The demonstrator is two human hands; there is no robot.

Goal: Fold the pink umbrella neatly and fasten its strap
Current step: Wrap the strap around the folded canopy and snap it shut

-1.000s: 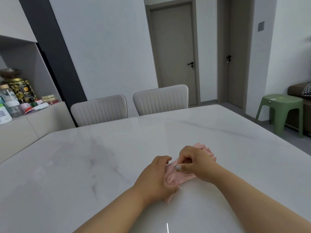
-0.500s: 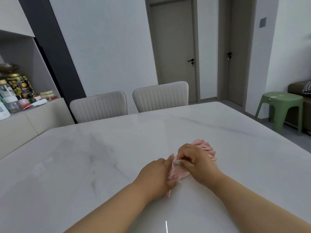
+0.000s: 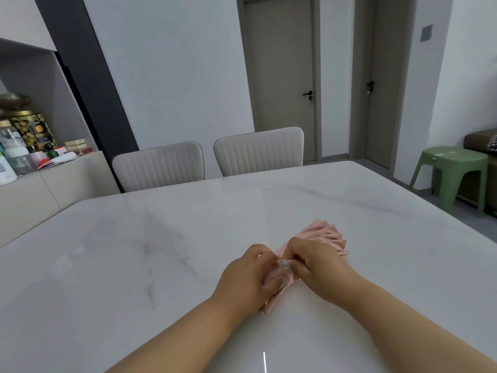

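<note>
1. Cream and grey furniture fills the far left: a sideboard carries a crowd of bottles and tins, too small to tell apart.
2. Two pale ribbed chairs stand side by side at the far edge of the white marble table.
3. Near the table's middle, towards the person, the left hand has its fingers curled round the near part of the pink umbrella, gripping the bundled cloth.
4. The umbrella lies on the tabletop, slanting from near left to far right; its pleated folds fan out beyond the hands, and a narrow pink end shows below the left hand.
5. The right hand touches the left one over the umbrella's middle, its thumb and fingers pinching a small fold of pink cloth; whether that piece is the strap cannot be told.
6. Behind the table, two grey doors are closed, each with a dark handle.
7. At the far right a green plastic stool stands on the floor, just beside a brown sofa.
</note>
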